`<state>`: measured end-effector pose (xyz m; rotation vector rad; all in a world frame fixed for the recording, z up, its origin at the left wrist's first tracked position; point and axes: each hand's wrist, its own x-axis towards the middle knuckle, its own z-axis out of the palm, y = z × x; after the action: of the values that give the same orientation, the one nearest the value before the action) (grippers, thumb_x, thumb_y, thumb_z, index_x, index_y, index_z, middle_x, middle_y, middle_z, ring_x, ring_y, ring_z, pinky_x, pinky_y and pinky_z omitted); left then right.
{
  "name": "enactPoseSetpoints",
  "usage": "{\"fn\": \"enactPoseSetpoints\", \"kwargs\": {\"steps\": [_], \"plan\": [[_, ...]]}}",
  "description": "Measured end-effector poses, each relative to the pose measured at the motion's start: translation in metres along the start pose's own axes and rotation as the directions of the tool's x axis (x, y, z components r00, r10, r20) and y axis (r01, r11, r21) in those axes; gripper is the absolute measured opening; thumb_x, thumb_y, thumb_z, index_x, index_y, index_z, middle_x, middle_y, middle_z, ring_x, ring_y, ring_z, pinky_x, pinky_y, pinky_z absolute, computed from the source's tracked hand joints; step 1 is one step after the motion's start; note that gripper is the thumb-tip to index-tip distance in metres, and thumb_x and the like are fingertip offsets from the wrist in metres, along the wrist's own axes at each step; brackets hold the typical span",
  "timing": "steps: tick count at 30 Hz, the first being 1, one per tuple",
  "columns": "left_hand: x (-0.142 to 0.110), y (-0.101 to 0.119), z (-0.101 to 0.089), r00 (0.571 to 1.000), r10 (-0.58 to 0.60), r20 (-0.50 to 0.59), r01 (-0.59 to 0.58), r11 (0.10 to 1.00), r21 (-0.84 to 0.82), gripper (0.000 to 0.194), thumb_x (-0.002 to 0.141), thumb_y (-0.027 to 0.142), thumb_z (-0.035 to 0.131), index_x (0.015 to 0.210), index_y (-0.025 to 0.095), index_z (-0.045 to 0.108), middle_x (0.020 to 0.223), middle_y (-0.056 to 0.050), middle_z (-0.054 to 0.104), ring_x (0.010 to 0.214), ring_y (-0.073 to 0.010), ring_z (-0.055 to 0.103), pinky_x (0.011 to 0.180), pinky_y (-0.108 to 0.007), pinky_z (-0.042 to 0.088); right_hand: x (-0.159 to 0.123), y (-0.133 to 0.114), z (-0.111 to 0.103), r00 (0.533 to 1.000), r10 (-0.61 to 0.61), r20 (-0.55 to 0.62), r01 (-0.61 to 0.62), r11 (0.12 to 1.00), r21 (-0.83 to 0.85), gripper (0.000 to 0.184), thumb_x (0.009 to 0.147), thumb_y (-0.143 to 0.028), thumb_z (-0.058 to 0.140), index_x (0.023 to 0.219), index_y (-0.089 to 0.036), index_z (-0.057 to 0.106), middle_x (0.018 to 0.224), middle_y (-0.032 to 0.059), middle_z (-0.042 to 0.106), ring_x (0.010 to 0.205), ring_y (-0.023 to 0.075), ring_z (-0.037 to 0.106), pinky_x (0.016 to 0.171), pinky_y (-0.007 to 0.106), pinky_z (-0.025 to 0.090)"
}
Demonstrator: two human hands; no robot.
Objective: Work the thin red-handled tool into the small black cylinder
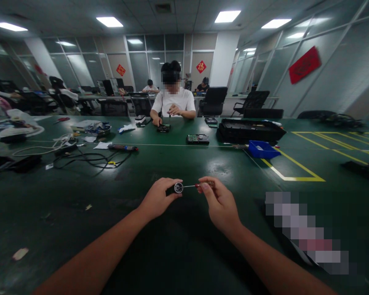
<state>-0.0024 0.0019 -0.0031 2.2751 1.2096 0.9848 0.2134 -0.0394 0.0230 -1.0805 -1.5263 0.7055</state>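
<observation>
My left hand (156,200) grips a small round black part (178,188) with a pale ring on its face, between thumb and fingers. Closed around the handle of a screwdriver (190,186) is my right hand (224,205). The handle looks reddish-brown, and the thin metal shaft points left. Its tip reaches the round part, though whether it sits inside or merely touches the rim I cannot tell. Both hands are over the green table (184,164).
Across the table a person in a white shirt (175,102) handles a dark device. A hard drive (197,139), a black tray (250,130) and a blue bin (263,149) stand at the back. Cables (95,159) and an electric screwdriver (123,148) lie left. A blurred-out item (304,233) lies right.
</observation>
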Motion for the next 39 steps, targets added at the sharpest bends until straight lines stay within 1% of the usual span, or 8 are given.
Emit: {"fn": "enactPoseSetpoints", "kwargs": {"steps": [4, 7, 9, 12, 17, 25, 32, 39], "plan": [[0.0, 0.0, 0.0, 1.0, 0.025, 0.012, -0.025, 1.0, -0.001, 0.038, 0.085, 0.023, 0.074, 0.122, 0.025, 0.067, 0.121, -0.004, 0.071, 0.113, -0.024, 0.062, 0.1, -0.043, 0.047, 0.006, 0.005, 0.002, 0.991, 0.119, -0.055, -0.109, 0.982, 0.153, 0.029, 0.096, -0.046, 0.055, 0.1, -0.02, 0.065, 0.084, 0.005, 0.07, 0.078, 0.0196, 0.068, 0.076, 0.035, 0.055], [0.0, 0.002, 0.0, 0.999, 0.038, 0.015, -0.038, 0.999, 0.008, 0.038, 0.086, 0.025, 0.073, 0.124, 0.026, 0.066, 0.121, -0.005, 0.071, 0.114, -0.0245, 0.062, 0.101, -0.045, 0.046, 0.012, 0.014, 0.002, 0.971, 0.228, -0.078, -0.188, 0.92, 0.343, 0.033, 0.094, -0.051, 0.055, 0.093, -0.019, 0.064, 0.08, 0.0039, 0.067, 0.071, 0.0186, 0.067, 0.073, 0.037, 0.057], [0.001, 0.003, 0.0, 0.999, 0.041, 0.017, -0.042, 0.999, 0.017, 0.038, 0.087, 0.025, 0.073, 0.124, 0.026, 0.066, 0.122, -0.004, 0.071, 0.114, -0.0246, 0.062, 0.101, -0.045, 0.046, 0.014, 0.016, 0.001, 0.964, 0.244, -0.107, -0.19, 0.911, 0.366, 0.033, 0.094, -0.052, 0.055, 0.093, -0.02, 0.063, 0.081, 0.0036, 0.067, 0.07, 0.0182, 0.066, 0.072, 0.037, 0.057], [0.001, 0.003, 0.0, 0.999, 0.043, 0.019, -0.043, 0.999, 0.02, 0.038, 0.086, 0.025, 0.074, 0.124, 0.026, 0.066, 0.121, -0.004, 0.071, 0.113, -0.0245, 0.062, 0.101, -0.043, 0.046, 0.011, 0.009, 0.0, 0.977, 0.154, -0.15, -0.117, 0.966, 0.229, 0.03, 0.096, -0.05, 0.054, 0.095, -0.021, 0.062, 0.083, 0.0038, 0.068, 0.075, 0.0188, 0.066, 0.073, 0.036, 0.056], [0.0, 0.004, 0.0, 1.0, 0.017, 0.008, -0.017, 1.0, 0.024, 0.041, 0.086, 0.025, 0.074, 0.126, 0.026, 0.065, 0.122, -0.003, 0.07, 0.114, -0.0247, 0.061, 0.1, -0.042, 0.046, 0.003, -0.002, 0.001, 0.994, 0.019, -0.105, -0.019, 1.0, 0.002, 0.024, 0.1, -0.042, 0.049, 0.098, -0.021, 0.062, 0.082, 0.0034, 0.067, 0.076, 0.0187, 0.065, 0.073, 0.034, 0.053], [-0.001, 0.004, -0.001, 0.999, 0.031, 0.021, -0.031, 0.999, 0.022, 0.042, 0.086, 0.026, 0.074, 0.126, 0.027, 0.064, 0.121, -0.002, 0.071, 0.113, -0.0235, 0.061, 0.1, -0.042, 0.045, 0.002, 0.0, -0.001, 0.998, -0.035, -0.06, 0.03, 0.996, -0.086, 0.024, 0.1, -0.041, 0.048, 0.103, -0.022, 0.062, 0.084, 0.0033, 0.07, 0.077, 0.0186, 0.068, 0.072, 0.032, 0.052], [-0.001, 0.002, -0.001, 1.0, 0.028, 0.005, -0.029, 0.999, 0.02, 0.041, 0.084, 0.023, 0.076, 0.124, 0.026, 0.066, 0.12, -0.002, 0.071, 0.113, -0.0229, 0.062, 0.099, -0.04, 0.046, 0.003, -0.006, -0.007, 0.992, -0.114, -0.054, 0.085, 0.922, -0.378, 0.033, 0.087, -0.046, 0.068, 0.067, -0.02, 0.061, 0.057, -0.0021, 0.062, 0.05, 0.0128, 0.056, 0.05, 0.025, 0.039], [-0.001, 0.002, 0.0, 1.0, 0.01, 0.007, -0.011, 1.0, 0.025, 0.041, 0.086, 0.025, 0.075, 0.125, 0.026, 0.065, 0.122, -0.002, 0.07, 0.115, -0.0233, 0.061, 0.101, -0.042, 0.045, 0.001, -0.004, -0.007, 0.97, -0.241, -0.029, 0.203, 0.873, -0.444, 0.048, 0.086, -0.048, 0.069, 0.053, -0.02, 0.049, 0.045, -0.0067, 0.044, 0.04, 0.0069, 0.039, 0.042, 0.022, 0.027]]}}
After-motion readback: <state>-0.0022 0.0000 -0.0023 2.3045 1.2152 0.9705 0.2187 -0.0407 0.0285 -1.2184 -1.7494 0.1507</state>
